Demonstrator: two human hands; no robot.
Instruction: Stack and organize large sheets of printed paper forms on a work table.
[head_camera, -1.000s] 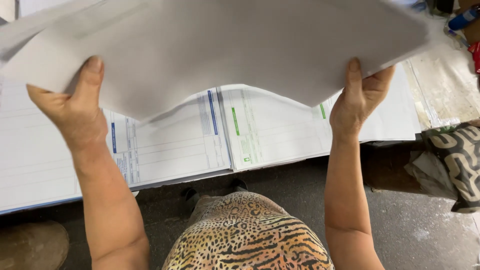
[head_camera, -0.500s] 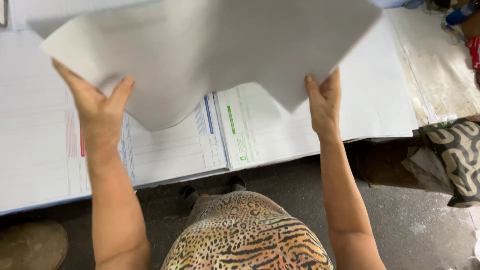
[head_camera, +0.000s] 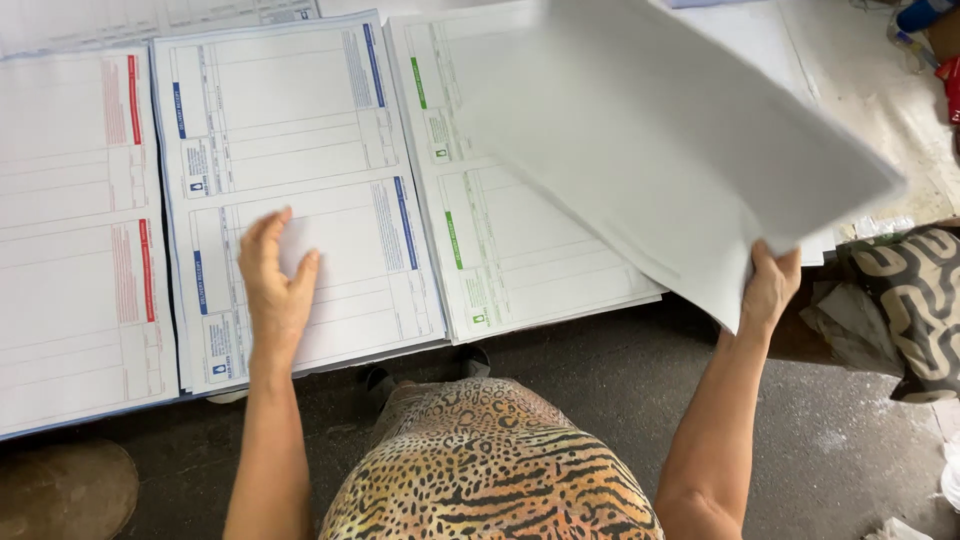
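My right hand (head_camera: 768, 285) grips the near corner of a large blank white sheet (head_camera: 670, 150), held up tilted over the right side of the table. My left hand (head_camera: 273, 280) is free, fingers spread, hovering over the middle stack of printed forms with blue bars (head_camera: 300, 130). Beside it lie a stack with red bars (head_camera: 70, 230) on the left and a stack with green bars (head_camera: 520, 250) on the right, the last partly hidden by the raised sheet.
The stacks lie side by side along the table's near edge (head_camera: 560, 320). A black and beige patterned cloth (head_camera: 915, 300) sits at the right. Dark floor (head_camera: 600, 390) lies below, with a brown round object (head_camera: 60, 490) at bottom left. Coloured items (head_camera: 930, 30) crowd the top right corner.
My left hand has let go of the big sheet and dropped toward the blue-barred stack. The sheet has swung to the right, held by my right hand alone, uncovering the stacks.
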